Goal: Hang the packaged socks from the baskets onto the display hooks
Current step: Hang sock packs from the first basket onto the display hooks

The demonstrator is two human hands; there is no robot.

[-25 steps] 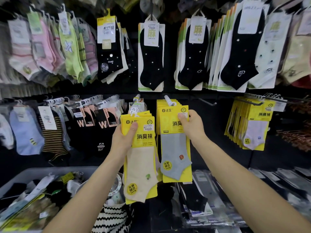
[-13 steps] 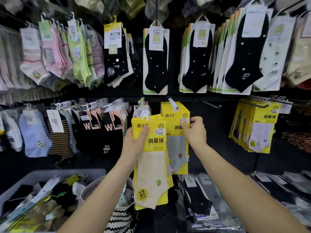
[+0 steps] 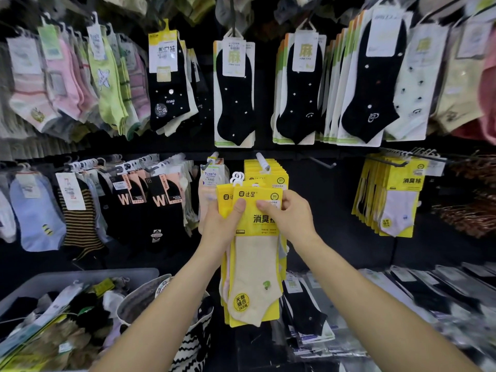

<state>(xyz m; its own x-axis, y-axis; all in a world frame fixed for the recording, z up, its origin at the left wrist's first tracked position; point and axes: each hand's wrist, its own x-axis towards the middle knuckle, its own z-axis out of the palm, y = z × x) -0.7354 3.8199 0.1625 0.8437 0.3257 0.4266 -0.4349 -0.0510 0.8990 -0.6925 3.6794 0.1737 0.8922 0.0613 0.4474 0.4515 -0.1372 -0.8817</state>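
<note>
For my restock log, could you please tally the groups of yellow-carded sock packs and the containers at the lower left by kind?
Held bundle of yellow-carded packs: 1
Hung stacks of yellow-carded packs: 2
Grey plastic bin: 1
Zebra-striped bag: 1
Total: 5

Front sock pack (image 3: 255, 269): yellow card, cream sock, small green motif, round yellow sticker with dark characters. Hooked packs (image 3: 271, 173) behind it: yellow. Display wall (image 3: 335, 210): black. Right-edge packs (image 3: 397, 200): yellow cards, whitish socks. Top-centre card (image 3: 234, 98): white with a green base strip, black sock with white dots. Upper left corner: pink socks (image 3: 67, 84), lime-green socks (image 3: 110, 84). Lower row, left edge: light-blue sock (image 3: 37, 216) with a yellow-and-black striped motif; striped sock (image 3: 80, 226), black and ochre; black socks (image 3: 158, 210) with peach bands and a pale "W". Basket (image 3: 80, 275): grey. Bag (image 3: 196, 342): black-and-white zigzag.
</note>
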